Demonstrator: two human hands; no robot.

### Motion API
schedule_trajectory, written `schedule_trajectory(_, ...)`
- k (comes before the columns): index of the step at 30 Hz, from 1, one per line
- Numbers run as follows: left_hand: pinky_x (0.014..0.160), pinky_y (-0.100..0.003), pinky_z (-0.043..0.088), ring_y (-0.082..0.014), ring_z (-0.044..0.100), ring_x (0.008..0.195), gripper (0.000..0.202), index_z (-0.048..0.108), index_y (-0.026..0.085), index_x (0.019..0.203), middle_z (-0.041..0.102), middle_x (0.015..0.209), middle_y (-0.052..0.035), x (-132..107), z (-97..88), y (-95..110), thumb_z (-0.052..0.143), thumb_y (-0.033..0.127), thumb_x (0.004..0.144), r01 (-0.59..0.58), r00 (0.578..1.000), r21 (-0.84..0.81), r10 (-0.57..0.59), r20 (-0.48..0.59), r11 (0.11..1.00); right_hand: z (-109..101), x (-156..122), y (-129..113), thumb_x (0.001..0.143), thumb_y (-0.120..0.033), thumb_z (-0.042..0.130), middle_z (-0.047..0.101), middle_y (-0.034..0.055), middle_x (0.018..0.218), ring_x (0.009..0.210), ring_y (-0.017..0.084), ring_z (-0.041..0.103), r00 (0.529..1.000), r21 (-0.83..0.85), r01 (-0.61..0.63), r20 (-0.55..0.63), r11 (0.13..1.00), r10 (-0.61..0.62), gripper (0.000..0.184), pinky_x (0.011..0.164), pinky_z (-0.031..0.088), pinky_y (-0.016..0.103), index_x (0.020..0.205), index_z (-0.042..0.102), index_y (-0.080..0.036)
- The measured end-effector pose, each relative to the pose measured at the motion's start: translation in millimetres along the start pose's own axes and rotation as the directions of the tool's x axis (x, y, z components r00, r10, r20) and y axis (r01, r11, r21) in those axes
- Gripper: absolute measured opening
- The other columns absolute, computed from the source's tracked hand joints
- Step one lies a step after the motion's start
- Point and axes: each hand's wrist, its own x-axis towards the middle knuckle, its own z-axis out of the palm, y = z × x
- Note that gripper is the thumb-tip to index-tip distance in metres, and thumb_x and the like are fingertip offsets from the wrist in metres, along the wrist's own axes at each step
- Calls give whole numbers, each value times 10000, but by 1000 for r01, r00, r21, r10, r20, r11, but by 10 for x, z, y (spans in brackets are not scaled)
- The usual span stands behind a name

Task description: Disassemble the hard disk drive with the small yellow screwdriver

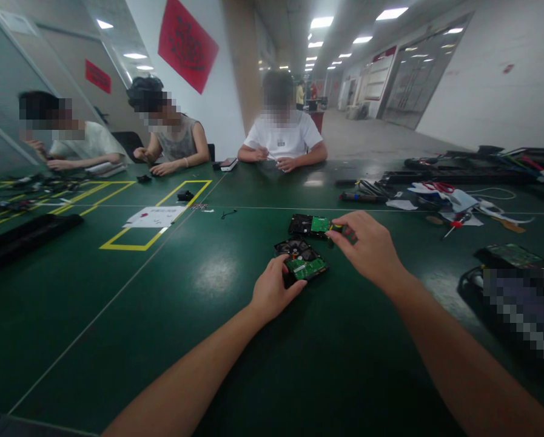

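My left hand [274, 289] is closed around the near edge of a hard drive [308, 267], thumb and fingers on either side of its green circuit board. The drive lies on the green table, its far part dark and round. Just beyond it rests a second hard drive [304, 224], black with a green board at its right end. By that right end, my right hand [367, 246] pinches a small tool with a black and yellow handle [335, 228]. Fingers hide most of this tool, so its tip and exact kind do not show.
Cables, gloves and a red-handled screwdriver [456, 225] lie at the right. Nearer, at right, is a circuit board [512, 255] beside dark equipment. A paper sheet [156, 216] lies left within yellow tape. Several people sit across the table [185, 315]; a black bar [30, 240] is far left.
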Motion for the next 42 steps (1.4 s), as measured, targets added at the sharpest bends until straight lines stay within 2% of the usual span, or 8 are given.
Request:
schedule_trajectory(5, 739, -317, 536, -220, 660, 967, 705, 496, 234, 1465, 604, 1178, -65, 6, -28, 49, 721, 566, 885, 9, 1000, 47, -10, 27, 999, 14, -10, -2, 996, -264, 591, 709, 129, 1159, 1068, 298, 685, 998, 19, 55, -17, 998, -55, 215, 955, 545, 467, 1185, 673, -202)
schedule_trajectory(11, 742, -312, 535, -215, 666, 973, 631, 538, 274, 1427, 595, 1198, -56, 0, -35, 68, 717, 555, 892, 15, 999, 55, -17, 42, 998, 47, -17, 37, 981, -296, 631, 740, 102, 1111, 994, 288, 716, 999, 38, -4, -41, 999, 6, 170, 872, 573, 441, 1127, 672, -221)
schedule_trajectory(18, 722, -312, 537, -195, 661, 926, 483, 624, 297, 1340, 589, 1214, -49, -12, -26, 46, 691, 515, 915, -16, 999, 66, 13, 48, 998, 20, -10, 10, 983, -227, 572, 724, 125, 1235, 1085, 309, 687, 997, 3, 71, 16, 997, -71, 282, 978, 531, 500, 1252, 658, -216)
schedule_trajectory(23, 735, -322, 543, -191, 663, 912, 460, 639, 273, 1328, 589, 1196, -50, -21, -25, 49, 679, 485, 922, -40, 998, 55, 38, 50, 998, 28, -4, 24, 944, -325, 678, 689, 117, 1057, 962, 300, 662, 999, -38, 14, -47, 999, -16, 162, 831, 535, 448, 1069, 659, -223)
schedule_trajectory(27, 738, -321, 544, -192, 661, 916, 452, 639, 280, 1325, 591, 1195, -50, -23, -13, 40, 680, 477, 921, -42, 998, 59, 40, 40, 997, 60, -28, 28, 895, -414, 762, 652, 81, 963, 811, 244, 620, 993, -70, -65, -106, 995, 57, 275, 712, 488, 372, 899, 558, -230)
schedule_trajectory(33, 747, -323, 542, -196, 663, 922, 453, 631, 284, 1338, 595, 1211, -54, -26, -14, 59, 664, 483, 932, -35, 998, 91, 31, 46, 995, 136, -81, -99, 975, -476, 665, 623, 47, 838, 738, 222, 574, 992, -221, -83, -114, 972, 59, 303, 683, 411, 358, 874, 517, -233)
schedule_trajectory(37, 767, -326, 545, -202, 668, 942, 458, 621, 285, 1352, 598, 1229, -60, -31, -24, 71, 657, 480, 939, -32, 998, 110, 25, 63, 993, 147, -74, -86, 943, -447, 708, 626, 37, 836, 688, 201, 567, 985, -106, -149, -97, 983, 139, 275, 637, 401, 338, 914, 542, -230)
schedule_trajectory(42, 773, -330, 553, -210, 676, 954, 450, 624, 286, 1343, 600, 1236, -60, -29, -14, 58, 666, 475, 936, -31, 998, 110, 25, 53, 993, 167, -61, -13, 965, -458, 672, 666, 69, 969, 708, 195, 595, 985, 86, -163, -38, 983, 167, 218, 650, 452, 354, 1015, 698, -248)
